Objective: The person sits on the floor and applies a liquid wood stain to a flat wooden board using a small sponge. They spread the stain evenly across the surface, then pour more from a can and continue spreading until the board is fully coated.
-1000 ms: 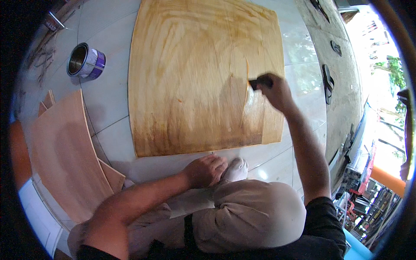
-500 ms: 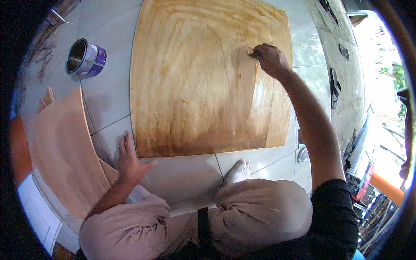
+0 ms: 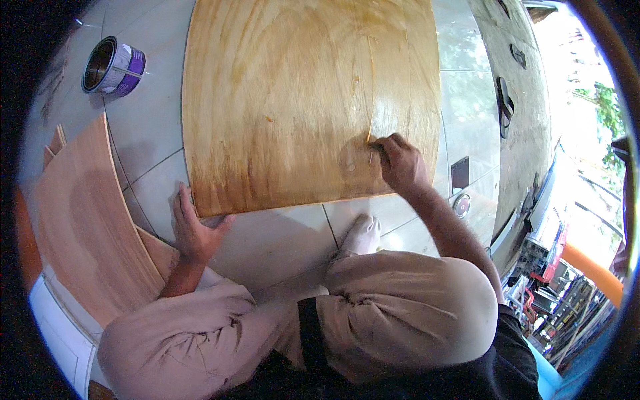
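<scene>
A large wooden board lies flat on the tiled floor in front of me, coated with a wet, yellowish-brown film. In my right hand is a small dark scraper, pinched against the board's near right part; the fingers hide most of it. A thin ridge of the coating runs away from it up the board. My left hand is open at the near left corner, its fingers along the left side and its thumb by the near edge. Whether it presses on the board I cannot tell.
An open can with a purple label lies tipped at the far left. Bare plywood sheets rest at my left. To the right are a dark flat rectangle, a round lid-like disc and a black sandal. My foot is near the board's edge.
My right hand has drawn the scraper toward me, down the board. My left hand is now closer to the board's corner. The whole view has shifted slightly.
</scene>
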